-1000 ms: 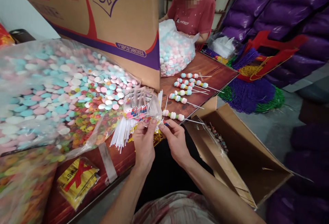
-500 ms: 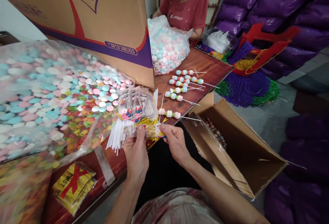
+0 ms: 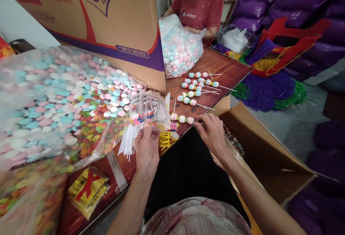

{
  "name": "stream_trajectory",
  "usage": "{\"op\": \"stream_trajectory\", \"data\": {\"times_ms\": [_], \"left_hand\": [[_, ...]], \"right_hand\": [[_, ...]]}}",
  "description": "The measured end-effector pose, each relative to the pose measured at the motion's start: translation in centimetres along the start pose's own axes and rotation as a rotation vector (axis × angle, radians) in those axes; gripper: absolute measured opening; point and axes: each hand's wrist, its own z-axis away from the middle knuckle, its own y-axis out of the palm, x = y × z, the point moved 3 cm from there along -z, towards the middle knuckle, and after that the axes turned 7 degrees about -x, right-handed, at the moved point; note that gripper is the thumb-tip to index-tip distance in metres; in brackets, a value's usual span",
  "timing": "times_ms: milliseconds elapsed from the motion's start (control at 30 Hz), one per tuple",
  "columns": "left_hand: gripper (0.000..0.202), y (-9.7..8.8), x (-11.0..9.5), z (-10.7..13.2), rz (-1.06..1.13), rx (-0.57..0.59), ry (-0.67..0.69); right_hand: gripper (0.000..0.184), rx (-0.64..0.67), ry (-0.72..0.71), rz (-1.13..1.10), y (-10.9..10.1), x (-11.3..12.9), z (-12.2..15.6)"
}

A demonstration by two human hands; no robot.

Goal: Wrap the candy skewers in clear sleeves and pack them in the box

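My left hand (image 3: 147,148) is closed on a small clear printed wrapper bag (image 3: 168,126) just in front of a stack of the same bags (image 3: 147,111). My right hand (image 3: 212,132) pinches the white stick of the nearest candy skewer (image 3: 182,118), which lies on the brown table (image 3: 215,69). Several more skewers (image 3: 196,84) of pink, white and blue discs lie in a row behind it. A bundle of white sticks (image 3: 129,139) and gold twist ties (image 3: 165,139) lie next to my left hand.
A large clear bag of pastel candy discs (image 3: 54,94) fills the left. A big cardboard carton (image 3: 107,22) stands behind it. An open box (image 3: 266,156) sits on the floor at right. A person in a red shirt (image 3: 201,6) sits across with another candy bag (image 3: 179,48). Purple sacks (image 3: 296,8) are piled behind.
My right hand has let go of the wrapper bag and moved right to the stick of the nearest skewer. My left hand still holds the bag.
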Motion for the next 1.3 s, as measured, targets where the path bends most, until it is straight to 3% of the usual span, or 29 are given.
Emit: {"op": "stream_trajectory", "data": {"times_ms": [100,200,367,600,767,1000,1167,1300], "left_hand": [[0.014,0.1,0.0,-0.3,-0.008,-0.007,-0.009],[0.011,0.1,-0.1,-0.6,-0.024,-0.002,-0.017],[0.008,-0.3,-0.2,-1.0,-0.024,-0.055,-0.071],[0.013,-0.3,-0.6,-1.7,0.025,-0.091,-0.11],[0.012,0.1,-0.7,-1.7,0.048,-0.123,-0.116],[0.013,0.2,-0.7,-1.9,0.056,-0.161,-0.113],[0.015,0.1,-0.7,-2.2,-0.044,-0.047,0.072],[0.032,0.3,-0.8,-2.3,-0.144,0.061,0.216]], "right_hand": [[0.017,0.076,-0.167,0.183,0.5,-1.2,-0.3],[0.022,0.121,-0.214,0.142,1.2,-1.4,-0.3],[0.023,0.015,-0.108,-0.101,1.1,-1.0,-0.1],[0.013,-0.122,-0.025,-0.376,-1.7,1.0,0.8],[0.012,-0.156,-0.134,-0.348,-3.0,2.5,1.3],[0.012,-0.136,-0.328,-0.205,-2.9,2.1,1.7],[0.011,-0.13,-0.448,-0.082,-3.4,2.6,1.6],[0.011,-0.043,-0.375,-0.167,-3.3,3.1,1.3]]}}
